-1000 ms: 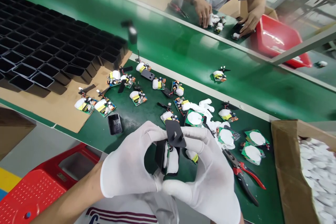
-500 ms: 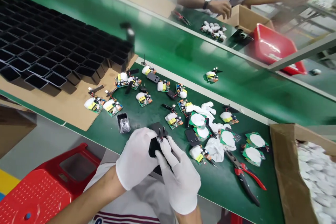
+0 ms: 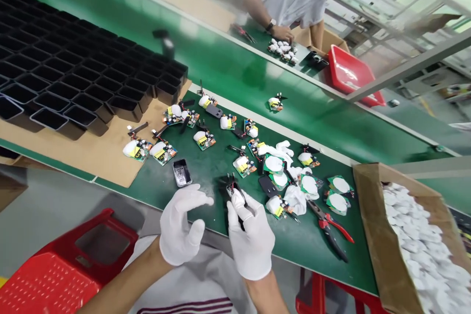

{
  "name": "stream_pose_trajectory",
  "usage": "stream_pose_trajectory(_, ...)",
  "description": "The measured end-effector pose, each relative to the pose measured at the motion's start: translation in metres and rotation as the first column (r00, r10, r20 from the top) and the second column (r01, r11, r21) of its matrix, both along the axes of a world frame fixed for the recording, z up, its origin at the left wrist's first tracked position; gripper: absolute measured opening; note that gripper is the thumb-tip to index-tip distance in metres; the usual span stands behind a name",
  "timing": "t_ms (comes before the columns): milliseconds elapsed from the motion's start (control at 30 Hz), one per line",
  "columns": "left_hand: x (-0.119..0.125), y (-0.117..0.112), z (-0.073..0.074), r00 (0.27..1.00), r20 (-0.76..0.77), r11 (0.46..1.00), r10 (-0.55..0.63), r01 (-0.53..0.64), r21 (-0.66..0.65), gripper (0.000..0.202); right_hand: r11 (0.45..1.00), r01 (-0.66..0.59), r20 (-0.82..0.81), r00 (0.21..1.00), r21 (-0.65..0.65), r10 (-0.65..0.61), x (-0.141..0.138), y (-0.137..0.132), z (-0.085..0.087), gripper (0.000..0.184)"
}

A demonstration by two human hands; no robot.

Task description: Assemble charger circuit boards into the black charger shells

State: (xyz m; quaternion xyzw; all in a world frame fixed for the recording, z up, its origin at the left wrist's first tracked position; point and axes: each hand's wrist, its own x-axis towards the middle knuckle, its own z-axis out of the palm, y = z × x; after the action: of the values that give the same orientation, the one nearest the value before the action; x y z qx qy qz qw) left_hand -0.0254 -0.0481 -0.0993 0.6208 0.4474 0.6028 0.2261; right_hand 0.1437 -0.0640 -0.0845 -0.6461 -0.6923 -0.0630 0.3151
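Above the bench's front edge, my right hand, in a white glove, is closed round a black power adapter case. Two metal prongs and some thin wires show at the top of that case; the fingers hide much of the rest. My left hand, gloved too, is apart from it with thumb and fingers spread and nothing between them. Just beyond my left fingertips an open black case lies on the bench, its inside showing. Several circuit boards with white and yellow parts, such as this circuit board, lie beyond my right hand.
Rows of black open cases stand on cardboard at the left. Red-and-black pliers lie at the right, beside a cardboard box of white pieces. A co-worker's hand is across the green partition. A red stool stands lower left.
My left hand has let go of the black adapter case and moved left, opening its fingers. The case stays in my right hand. The co-worker's reaching arm has drawn in, and the view has shifted.
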Motion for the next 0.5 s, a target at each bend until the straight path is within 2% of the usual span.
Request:
stream_pose_trajectory(67, 0.001, 0.000, 0.000, 0.999, -0.040, 0.999, -0.029, 0.030, 0.017, 0.024, 1.000, -0.009, -0.005, 1.000, -0.005, 0.009, 0.000, -0.001, -0.004, 0.031)
stream_pose_trajectory(133, 0.004, 0.000, 0.002, 0.993, -0.115, 0.999, -0.040, 0.044, 0.030, 0.019, 1.000, -0.009, -0.051, 0.999, 0.012, 0.010, 0.003, -0.004, 0.000, 0.033)
stream_pose_trajectory(200, 0.011, 0.000, 0.003, 0.969, -0.247, 1.000, 0.009, -0.006, 0.014, 0.024, 0.998, 0.061, -0.107, 0.992, 0.013, -0.059, 0.005, -0.006, 0.003, 0.044)
stream_pose_trajectory(267, 0.020, 0.002, 0.005, 0.914, -0.402, 0.996, 0.055, -0.078, -0.041, 0.038, 0.993, 0.115, -0.127, 0.985, -0.003, -0.114, 0.005, -0.006, 0.005, 0.051)
stream_pose_trajectory(367, 0.035, 0.009, 0.009, 0.831, -0.555, 0.990, 0.035, -0.104, -0.093, 0.050, 1.000, 0.025, -0.122, 0.992, 0.003, -0.024, 0.004, -0.004, 0.005, 0.034)
stream_pose_trajectory(433, 0.042, 0.013, 0.011, 0.803, -0.595, 0.990, 0.026, -0.104, -0.098, 0.045, 0.999, -0.030, -0.144, 0.989, 0.017, 0.032, 0.004, -0.003, 0.004, 0.028)
stream_pose_trajectory(500, 0.046, 0.015, 0.011, 0.786, -0.617, 0.987, 0.037, -0.124, -0.099, 0.039, 1.000, -0.022, -0.171, 0.985, 0.015, 0.024, 0.004, -0.003, 0.003, 0.026)
